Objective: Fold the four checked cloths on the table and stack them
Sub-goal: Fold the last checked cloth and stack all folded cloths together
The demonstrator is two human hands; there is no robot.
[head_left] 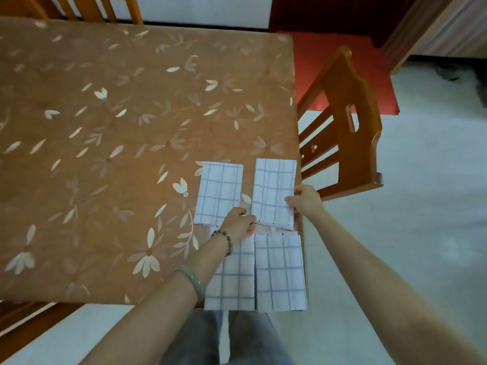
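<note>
Several white cloths with grey checks lie folded into narrow rectangles at the table's near right corner, side by side in two rows. The far-right cloth (274,191) is held at its near end: my left hand (241,223) pinches its near left corner and my right hand (305,201) pinches its right edge. The far-left cloth (220,192) lies flat beside it. The near-left cloth (233,283) is partly under my left forearm. Next to that one, the near-right cloth (280,272) lies along the table's right edge.
The table (105,154) carries a brown cover with pale flower prints. A wooden chair (350,122) stands close against its right side, and another chair back (87,7) shows at the far edge. Pale floor lies to the right.
</note>
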